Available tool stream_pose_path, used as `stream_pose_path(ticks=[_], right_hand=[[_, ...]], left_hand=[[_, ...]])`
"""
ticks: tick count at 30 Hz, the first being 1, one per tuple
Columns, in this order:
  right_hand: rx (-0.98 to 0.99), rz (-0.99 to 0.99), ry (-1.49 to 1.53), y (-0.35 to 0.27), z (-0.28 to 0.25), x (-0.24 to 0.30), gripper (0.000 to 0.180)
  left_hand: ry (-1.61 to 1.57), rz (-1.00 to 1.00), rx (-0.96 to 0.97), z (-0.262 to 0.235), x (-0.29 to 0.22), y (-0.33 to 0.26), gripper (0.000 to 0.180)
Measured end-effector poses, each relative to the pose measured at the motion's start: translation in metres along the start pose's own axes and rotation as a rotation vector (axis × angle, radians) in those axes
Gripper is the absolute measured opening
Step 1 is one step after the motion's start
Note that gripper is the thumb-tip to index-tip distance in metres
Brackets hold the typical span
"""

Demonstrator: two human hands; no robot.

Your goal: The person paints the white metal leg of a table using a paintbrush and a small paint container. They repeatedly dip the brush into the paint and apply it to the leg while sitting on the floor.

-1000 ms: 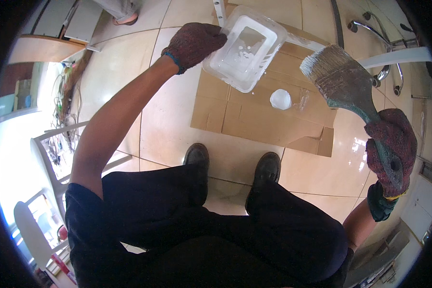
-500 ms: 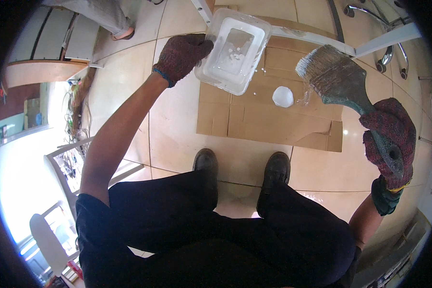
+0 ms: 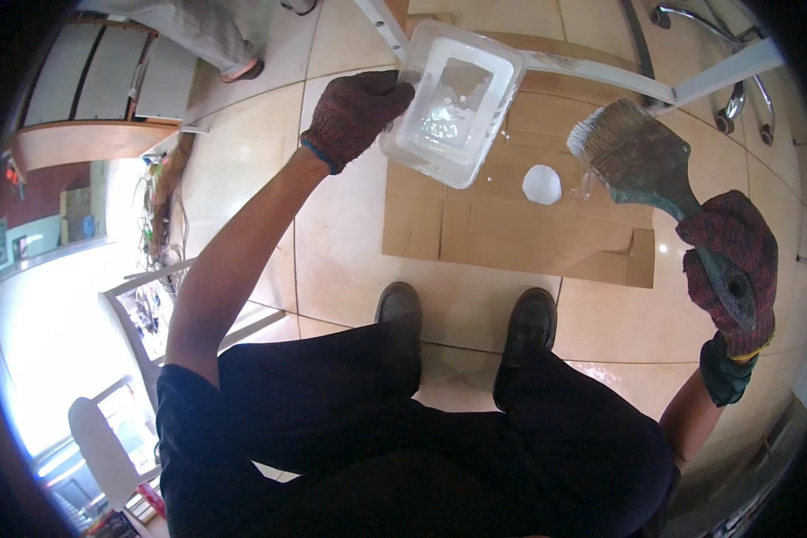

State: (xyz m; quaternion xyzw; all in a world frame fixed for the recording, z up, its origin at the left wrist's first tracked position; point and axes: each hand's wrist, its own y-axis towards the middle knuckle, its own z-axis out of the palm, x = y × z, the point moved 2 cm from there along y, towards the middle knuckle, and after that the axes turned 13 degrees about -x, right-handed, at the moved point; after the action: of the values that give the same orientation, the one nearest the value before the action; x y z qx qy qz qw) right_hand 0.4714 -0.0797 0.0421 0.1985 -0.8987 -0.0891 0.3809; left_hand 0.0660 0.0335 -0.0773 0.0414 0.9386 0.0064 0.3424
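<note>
My left hand (image 3: pixel 357 117), in a dark red knit glove, grips the left rim of a translucent plastic tub (image 3: pixel 459 106). White paint coats the tub's inner walls, and a little wet liquid shines on its bottom. My right hand (image 3: pixel 733 269), gloved the same way, is closed around the handle of a wide paintbrush (image 3: pixel 637 157). The brush points up and left, its bristles whitened at the tip and apart from the tub. Below them a sheet of brown cardboard (image 3: pixel 520 238) lies on the floor, with a white paint puddle (image 3: pixel 542 185) and small drops on it.
A white metal frame (image 3: pixel 601 75) crosses beyond the tub and cardboard. Chair legs with casters (image 3: pixel 731 117) stand at the far right. Another person's leg (image 3: pixel 211 40) shows at the far left, near a cabinet (image 3: pixel 108 76). My shoes (image 3: pixel 531 318) rest on the tiles before the cardboard.
The whole view has shifted slightly, moving the scene right and down. Both hands keep hold of the tub and the brush. The glare on the tub's bottom looks larger.
</note>
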Motion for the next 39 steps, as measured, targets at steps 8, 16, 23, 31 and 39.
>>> stream_pose_path(ticks=[8,16,23,31,39], right_hand=[[-0.031,-0.183,-0.093,0.001,0.005,-0.003,0.041],[-0.024,-0.198,-0.067,0.008,0.01,0.002,0.04],[-0.029,-0.225,-0.116,0.006,0.007,0.008,0.041],[-0.013,-0.19,-0.045,0.008,0.015,0.001,0.043],[0.041,-0.035,-0.018,0.01,0.011,0.005,0.034]], left_hand=[[-0.022,-0.014,-0.018,-0.002,-0.01,-0.002,0.034],[0.041,-0.074,-0.015,-0.004,-0.006,-0.003,0.036],[0.035,-0.077,0.042,-0.004,-0.01,0.0,0.05],[0.096,-0.111,0.053,-0.008,-0.001,-0.004,0.051],[0.085,0.03,0.064,-0.007,0.001,-0.003,0.039]])
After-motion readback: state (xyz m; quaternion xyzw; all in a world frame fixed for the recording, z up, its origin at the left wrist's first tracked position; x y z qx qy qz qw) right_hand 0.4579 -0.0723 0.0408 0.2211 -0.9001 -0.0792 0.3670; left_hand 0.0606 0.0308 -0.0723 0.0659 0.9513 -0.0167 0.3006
